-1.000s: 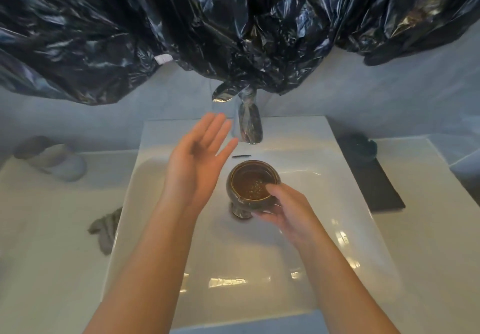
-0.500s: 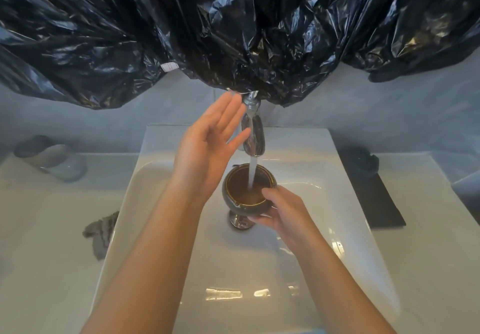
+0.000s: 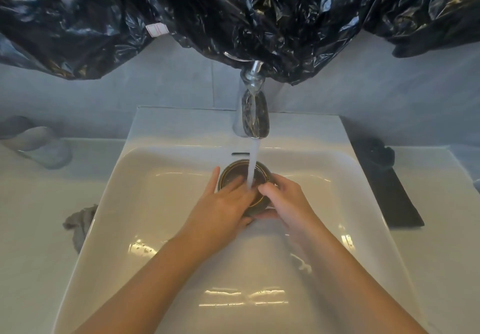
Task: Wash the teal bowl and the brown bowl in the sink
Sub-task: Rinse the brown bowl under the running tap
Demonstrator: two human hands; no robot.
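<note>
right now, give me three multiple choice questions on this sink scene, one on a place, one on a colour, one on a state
1. Where is the grey rag?
A. On the counter, left of the sink
B. Inside the basin
C. Draped on the tap

2. What colour is the bowl held under the tap?
A. White
B. Brown
C. Red

3. What is the state of the tap?
A. Off
B. Dripping only
C. Running in a steady stream

Answers:
1 A: the rag lies crumpled on the counter by the sink's left edge.
2 B: the inside is dark brown with a golden rim, between the left hand and the right hand.
3 C: a stream of water falls from the spout into the bowl.
</note>
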